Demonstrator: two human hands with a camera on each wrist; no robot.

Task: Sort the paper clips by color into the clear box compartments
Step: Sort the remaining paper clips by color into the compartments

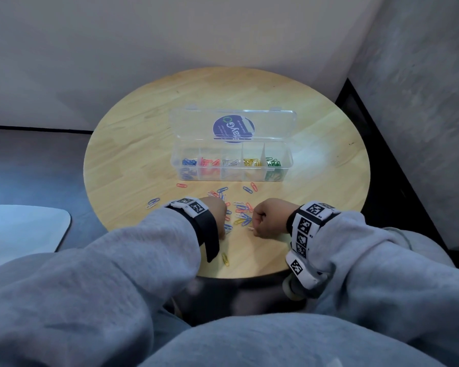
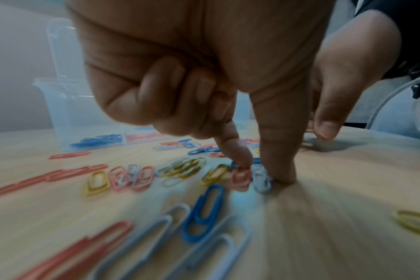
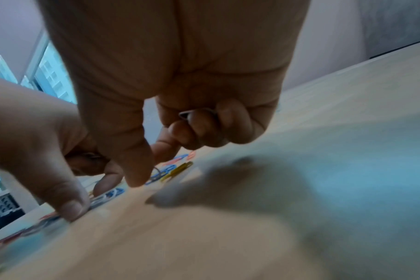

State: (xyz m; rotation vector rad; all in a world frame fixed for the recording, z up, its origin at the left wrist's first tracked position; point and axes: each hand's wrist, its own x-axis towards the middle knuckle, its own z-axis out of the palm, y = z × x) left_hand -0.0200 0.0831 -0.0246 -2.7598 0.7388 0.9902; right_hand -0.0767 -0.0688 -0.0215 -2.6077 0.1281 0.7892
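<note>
The clear box (image 1: 289, 165) stands open mid-table, with blue, pink, white, yellow and green clips in separate compartments. Loose paper clips (image 1: 240, 207) of mixed colours lie scattered in front of it. My left hand (image 2: 261, 170) has its thumb and forefinger down on the table, pinching a white clip (image 2: 260, 180) beside a pink clip (image 2: 240, 179); its other fingers are curled. My right hand (image 3: 149, 166) points thumb and forefinger at the pile, and its curled fingers hold a white clip (image 3: 197, 113). Both hands (image 1: 255, 226) sit close together at the pile's near edge.
The round wooden table (image 1: 329, 181) stands in a wall corner. One yellow clip (image 1: 225, 258) lies alone near the front edge, and two pale clips (image 1: 153, 203) lie to the left. A white pad (image 1: 24, 231) lies on the floor at left. Grey sleeves cover the foreground.
</note>
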